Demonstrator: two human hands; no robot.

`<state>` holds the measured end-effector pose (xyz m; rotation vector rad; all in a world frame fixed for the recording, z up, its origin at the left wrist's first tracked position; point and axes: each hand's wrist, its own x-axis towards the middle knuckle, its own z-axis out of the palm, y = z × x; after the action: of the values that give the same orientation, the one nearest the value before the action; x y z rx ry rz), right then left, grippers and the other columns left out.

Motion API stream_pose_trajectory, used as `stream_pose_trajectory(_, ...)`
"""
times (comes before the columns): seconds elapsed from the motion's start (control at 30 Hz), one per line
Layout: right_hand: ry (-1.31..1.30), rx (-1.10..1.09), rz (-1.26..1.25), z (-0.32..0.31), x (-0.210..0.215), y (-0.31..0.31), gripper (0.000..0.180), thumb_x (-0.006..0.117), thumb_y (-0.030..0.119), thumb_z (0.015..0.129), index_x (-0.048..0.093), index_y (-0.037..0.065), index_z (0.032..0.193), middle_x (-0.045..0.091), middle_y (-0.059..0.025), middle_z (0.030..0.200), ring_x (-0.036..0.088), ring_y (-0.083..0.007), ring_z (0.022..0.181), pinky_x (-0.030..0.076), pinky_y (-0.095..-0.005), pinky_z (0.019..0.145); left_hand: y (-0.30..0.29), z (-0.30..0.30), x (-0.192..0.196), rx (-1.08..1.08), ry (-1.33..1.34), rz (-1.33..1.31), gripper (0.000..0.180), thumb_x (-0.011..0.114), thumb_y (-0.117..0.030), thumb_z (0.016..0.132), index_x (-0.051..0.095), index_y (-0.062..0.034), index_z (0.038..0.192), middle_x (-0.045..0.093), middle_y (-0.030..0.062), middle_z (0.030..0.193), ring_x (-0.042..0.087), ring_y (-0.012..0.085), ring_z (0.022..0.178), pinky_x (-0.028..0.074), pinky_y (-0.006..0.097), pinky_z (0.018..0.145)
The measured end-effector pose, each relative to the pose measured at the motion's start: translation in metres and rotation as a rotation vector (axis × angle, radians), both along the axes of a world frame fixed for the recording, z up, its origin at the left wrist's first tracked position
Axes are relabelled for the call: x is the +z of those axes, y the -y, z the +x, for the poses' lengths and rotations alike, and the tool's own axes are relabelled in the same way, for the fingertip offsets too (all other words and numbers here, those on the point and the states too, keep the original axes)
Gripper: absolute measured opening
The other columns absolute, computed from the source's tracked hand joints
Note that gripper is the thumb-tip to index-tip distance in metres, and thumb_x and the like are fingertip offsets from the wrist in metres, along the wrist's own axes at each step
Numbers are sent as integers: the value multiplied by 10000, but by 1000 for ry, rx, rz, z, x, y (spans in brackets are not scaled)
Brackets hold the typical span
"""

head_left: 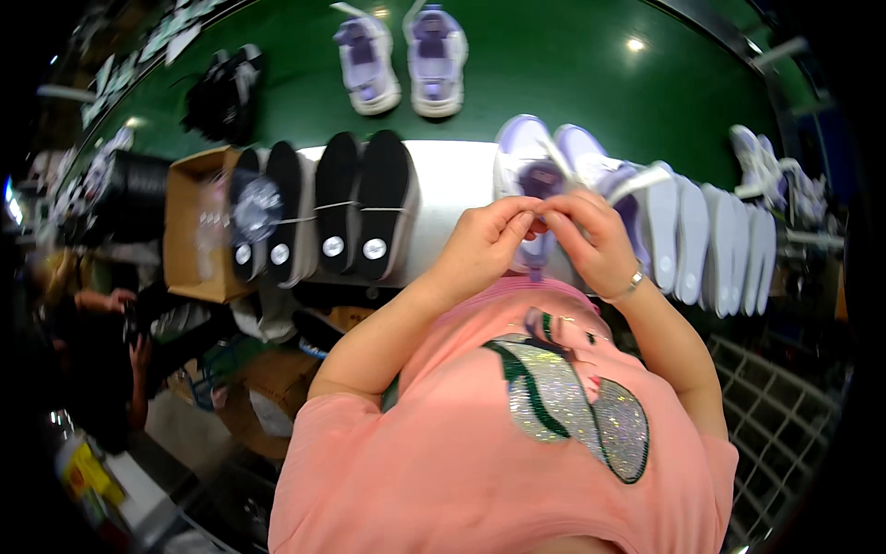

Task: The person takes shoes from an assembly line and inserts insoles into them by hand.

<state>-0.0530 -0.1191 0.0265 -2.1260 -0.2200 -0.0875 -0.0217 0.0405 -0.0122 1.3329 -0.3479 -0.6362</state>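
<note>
Shoes in white and lavender [526, 148] sit side by side near the close edge of the green desk [572, 55], partly covered by the person's hands. The left hand [489, 235] is in front of this pair's left shoe, the right hand [591, 235] in front of its right one. Both hands meet there, the grip of each pressed together at thumb and forefinger; I cannot tell whether something thin is pinched between the tips. A bracelet [628, 288] circles the right wrist. Just right of the pair comes a row of pale grey insoles [690, 240]; farther right of the pair are more white shoes [752, 166]. Left of the pair, past a pale board [452, 185], are black insoles [383, 203] with round white labels and thin bands across them. Farther left of the pair, an open cardboard box [185, 231] holds clear plastic [212, 217]. Another lavender pair [436, 69] stands beyond the first and to its left, with a black bundle [221, 97] farther left still. Well left of the first pair, a co-worker's hand [120, 300] shows.
</note>
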Motion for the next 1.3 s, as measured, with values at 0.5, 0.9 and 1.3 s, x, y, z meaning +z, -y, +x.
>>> stream_pose_trajectory(0.5, -217, 399, -856, -19, -49, 10, 226, 559, 217, 684, 585, 60, 845, 566, -93, 831, 502, -244, 895, 322, -400, 846, -128, 32, 35, 1103, 814, 826, 249, 556, -166, 791, 529, -55, 1012, 535, 99, 980, 504, 216, 902, 404, 308, 759)
stream_pose_trajectory(0.9, -503, 90, -647, 16, -87, 0, 218, 487, 95, 708, 607, 35, 881, 604, -159, 828, 578, -323, 768, 454, -367, 689, 53, 28, -80, 194, 487, 582, 475, 491, -24, 652, 430, 33, 1119, 408, 205, 1059, 440, 314, 956, 358, 347, 865)
stream_pose_trajectory(1.3, -887, 216, -857, 43, -41, -6, 486, 553, 220, 743, 424, 95, 1195, 380, -114, 1268, 390, -208, 1155, 366, -307, 893, 51, 24, -86, 186, 312, 422, 447, 500, -1, 627, 495, 12, 1074, 403, 145, 996, 449, 218, 850, 385, 282, 808)
